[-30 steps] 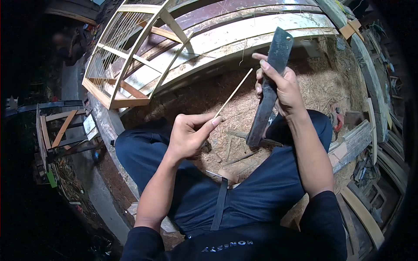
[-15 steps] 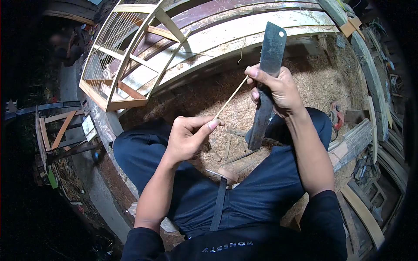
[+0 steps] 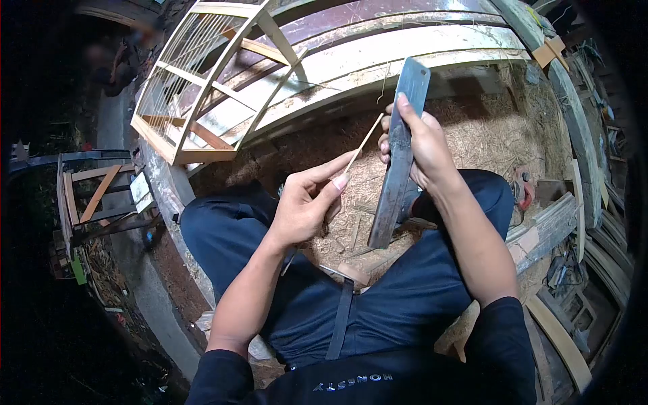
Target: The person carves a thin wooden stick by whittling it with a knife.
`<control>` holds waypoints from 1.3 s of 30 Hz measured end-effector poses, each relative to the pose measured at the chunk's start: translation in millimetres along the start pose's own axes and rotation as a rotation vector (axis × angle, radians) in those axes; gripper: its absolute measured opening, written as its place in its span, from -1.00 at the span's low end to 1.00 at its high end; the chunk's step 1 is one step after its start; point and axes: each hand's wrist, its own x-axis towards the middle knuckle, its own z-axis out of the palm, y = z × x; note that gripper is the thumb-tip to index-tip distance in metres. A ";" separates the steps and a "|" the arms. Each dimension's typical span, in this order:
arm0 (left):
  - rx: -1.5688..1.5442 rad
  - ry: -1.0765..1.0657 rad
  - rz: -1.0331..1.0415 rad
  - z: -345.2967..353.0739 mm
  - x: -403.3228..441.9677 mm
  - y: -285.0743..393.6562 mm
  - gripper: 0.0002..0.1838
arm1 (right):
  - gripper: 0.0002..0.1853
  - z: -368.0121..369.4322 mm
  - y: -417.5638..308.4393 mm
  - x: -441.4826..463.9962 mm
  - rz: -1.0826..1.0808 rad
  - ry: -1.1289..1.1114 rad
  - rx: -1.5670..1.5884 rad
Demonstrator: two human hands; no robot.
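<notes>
Between the thumb and fingers of my left hand (image 3: 307, 202) is a thin bamboo stick (image 3: 366, 141), slanting up and to the right. My right hand (image 3: 425, 145) is wrapped round a broad-bladed knife (image 3: 390, 192), thumb laid along the metal. The squared blade end, with a hole near its corner, points up; the long dark handle end slants down over the shavings. The stick's upper tip lies close to my right fingers, and I cannot tell whether they touch.
A curved wooden cage frame (image 3: 177, 156) with thin bars stands at upper left on pale planks (image 3: 324, 75). Wood shavings (image 3: 486, 138) cover the ground. A red-handled tool (image 3: 525, 191) lies at right, near more wooden strips (image 3: 560, 334). Another person is at far left.
The knife has tilted and shifted down and left, and my right thumb now lies along it. The stick's upper end has left the right-hand pinch. My left hand has moved slightly right.
</notes>
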 end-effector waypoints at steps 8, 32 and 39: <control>-0.120 0.008 0.065 -7.8 -9.8 -3.3 -0.51 | -0.75 -34.5 42.2 62.3 0.254 0.398 0.482; -0.559 0.126 -0.063 5.6 -94.3 -14.9 -0.57 | -0.54 43.6 64.5 -124.8 -0.720 -0.203 -0.894; -0.692 0.128 -0.013 8.7 -80.2 -30.4 -0.64 | -0.48 34.1 71.2 -123.8 -0.758 -0.174 -0.971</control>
